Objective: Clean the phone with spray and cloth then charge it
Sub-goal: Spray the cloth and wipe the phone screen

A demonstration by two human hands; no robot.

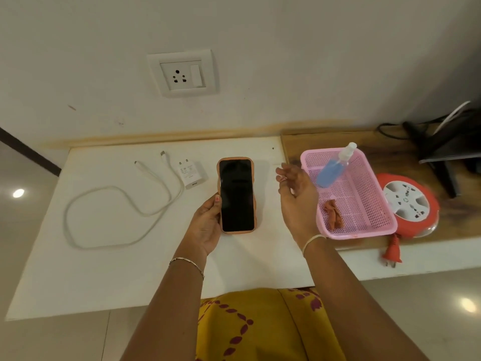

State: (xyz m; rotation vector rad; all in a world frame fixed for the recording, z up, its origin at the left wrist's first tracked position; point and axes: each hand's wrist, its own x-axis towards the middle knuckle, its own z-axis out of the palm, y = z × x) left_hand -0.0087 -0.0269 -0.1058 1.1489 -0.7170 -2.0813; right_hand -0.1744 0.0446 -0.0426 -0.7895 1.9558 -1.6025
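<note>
The left hand [205,225] grasped the phone [236,195] at its lower left edge, thumb on the rim, fingers hidden behind the case; the grip sat low, so most of the phone reached beyond it toward the wall, dark screen up, over the white desk [104,269]. Whether the phone's far end touched the desk could not be told. The right hand [296,196] hung released, fingers loosely curled and holding nothing, just right of the phone and apart from it, close against the near left side of the pink basket [374,230]. In the basket the blue spray [334,166] leaned tilted across the far left corner, nozzle over the rim, and the crumpled orange cloth [333,213] lay at the near left. Left of the phone, the white charger [191,173] lay flat on the desk, with the looped white cable [117,201] beside it, unplugged. A socket [182,74] sat in the wall above. A red extension reel [408,204] touched the basket's right side.
</note>
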